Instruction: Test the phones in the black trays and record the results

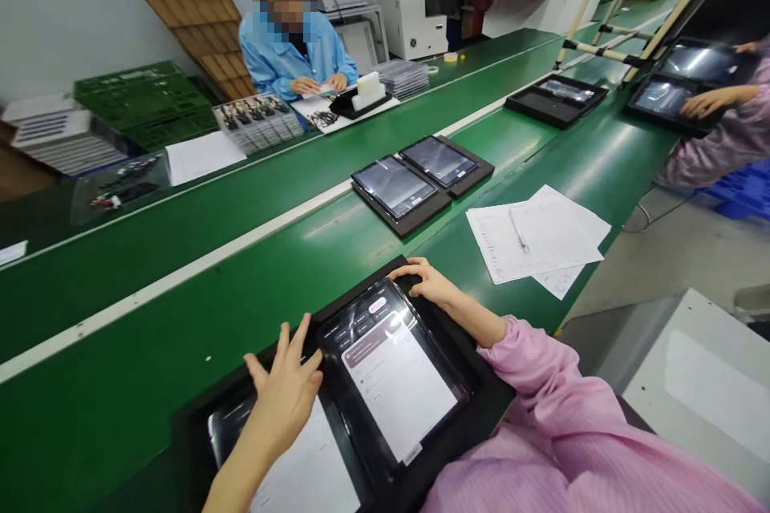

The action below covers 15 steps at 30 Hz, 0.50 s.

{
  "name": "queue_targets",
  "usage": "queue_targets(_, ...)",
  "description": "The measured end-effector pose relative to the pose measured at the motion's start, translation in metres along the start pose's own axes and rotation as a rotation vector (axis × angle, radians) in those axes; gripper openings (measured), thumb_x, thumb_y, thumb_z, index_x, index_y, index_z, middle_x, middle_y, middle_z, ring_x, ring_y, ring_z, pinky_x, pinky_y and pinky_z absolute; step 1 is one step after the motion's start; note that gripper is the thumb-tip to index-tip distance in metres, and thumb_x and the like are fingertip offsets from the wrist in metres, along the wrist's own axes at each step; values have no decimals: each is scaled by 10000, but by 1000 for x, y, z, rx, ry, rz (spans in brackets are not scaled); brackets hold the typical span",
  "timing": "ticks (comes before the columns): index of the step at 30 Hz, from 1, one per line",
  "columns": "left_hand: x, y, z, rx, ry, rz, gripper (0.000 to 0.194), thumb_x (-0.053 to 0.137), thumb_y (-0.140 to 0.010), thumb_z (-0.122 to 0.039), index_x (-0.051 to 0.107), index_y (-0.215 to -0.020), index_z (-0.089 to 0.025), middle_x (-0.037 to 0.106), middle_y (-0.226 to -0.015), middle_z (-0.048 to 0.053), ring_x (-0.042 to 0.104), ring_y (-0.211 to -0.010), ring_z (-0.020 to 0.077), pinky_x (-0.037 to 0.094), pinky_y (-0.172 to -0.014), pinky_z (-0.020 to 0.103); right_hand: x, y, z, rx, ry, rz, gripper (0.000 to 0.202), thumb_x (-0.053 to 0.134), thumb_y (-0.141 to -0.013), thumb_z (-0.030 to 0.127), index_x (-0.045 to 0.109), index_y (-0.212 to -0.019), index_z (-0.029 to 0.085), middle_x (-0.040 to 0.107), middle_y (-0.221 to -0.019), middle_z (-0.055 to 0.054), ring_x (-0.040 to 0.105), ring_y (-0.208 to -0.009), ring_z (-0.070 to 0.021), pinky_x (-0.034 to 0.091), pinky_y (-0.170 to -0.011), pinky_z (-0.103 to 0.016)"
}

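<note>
A black foam tray (490, 385) lies before me with two tablets set in it side by side. The right tablet (409, 393) is lit, with a dark panel over a white page. The left tablet (306, 465) also shows a white screen, partly covered by my left arm. My left hand (285, 393) is open, fingers spread over the left tablet's upper part and the gap between the two. At the right tablet's top right corner, my right hand (430, 284) has bent, separated fingers at the tablet's edge; it grips nothing that I can see.
Two foam trays with tablets (394, 184) lie ahead on the green conveyor (270, 264). Paper sheets with a pen (535, 236) are to the right. A co-worker in blue (294, 56) sits opposite; another person's hand (713, 102) is over a tray at far right.
</note>
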<state>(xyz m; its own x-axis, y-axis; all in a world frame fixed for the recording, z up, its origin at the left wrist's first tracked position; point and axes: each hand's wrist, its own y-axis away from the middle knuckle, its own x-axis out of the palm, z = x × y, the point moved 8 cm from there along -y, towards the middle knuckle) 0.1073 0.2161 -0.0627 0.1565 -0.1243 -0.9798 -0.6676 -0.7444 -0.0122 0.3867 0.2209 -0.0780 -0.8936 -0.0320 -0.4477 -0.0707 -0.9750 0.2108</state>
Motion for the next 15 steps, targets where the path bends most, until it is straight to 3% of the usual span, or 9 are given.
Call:
queue_targets(9, -5, -3, -13, -17, -58, -1, 565, 220, -1016, -442, 702, -1059, -151, 102, -1651, 147, 122, -1491, 478, 71, -990, 889, -4, 1, 1, 35, -80, -20, 649, 547, -625, 38, 713, -1209, 270, 450, -1372, -38, 370, -1374, -194, 276, -1179, -316)
queue_targets(12, -7, -6, -23, -35, -89, 24, 539, 220, -1012, -385, 683, -1065, -115, 122, -1639, 188, 116, -1498, 460, 110, -998, 881, -5, -1, 8, 65, -31, -52, 400, 584, -742, 94, 743, -1073, 252, 445, -1330, -63, 389, -1340, -231, 294, -1161, -397)
queue_targets(15, -8, -9, -26, -60, -90, 54, 519, 218, -1004, -339, 684, -1045, -113, 149, -1632, 197, 112, -1499, 460, 131, -986, 885, -4, -3, 21, 96, 28, -92, 104, 680, -828, 276, 722, -902, 217, 440, -1283, -88, 357, -1318, -314, 313, -1107, -522)
